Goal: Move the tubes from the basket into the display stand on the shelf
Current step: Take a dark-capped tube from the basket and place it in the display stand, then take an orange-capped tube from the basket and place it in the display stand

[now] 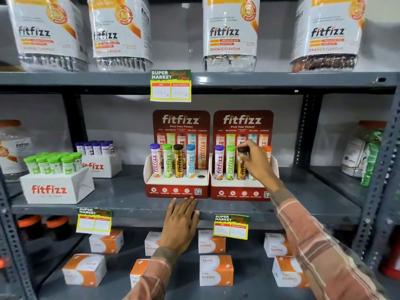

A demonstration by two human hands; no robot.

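Note:
Two red fitfizz display stands sit side by side on the middle shelf. The left stand (176,188) holds purple, green, brown-capped gold and blue tubes, and its rightmost hole (201,176) is empty. The right stand (240,189) holds a purple tube (219,162), a green tube (230,162), a brown-capped gold tube (241,169), a partly hidden blue tube and an orange-capped tube (268,151). My right hand (255,163) grips the gold tube near its cap. My left hand (180,221) rests flat on the shelf edge, holding nothing. No basket is in view.
White fitfizz boxes of green-capped tubes (54,163) and purple-capped tubes (95,147) stand at the left of the shelf. Large fitfizz jars (229,33) fill the shelf above. Orange vizinc boxes (216,270) lie on the shelf below. Price tags (171,86) hang from the shelf edges.

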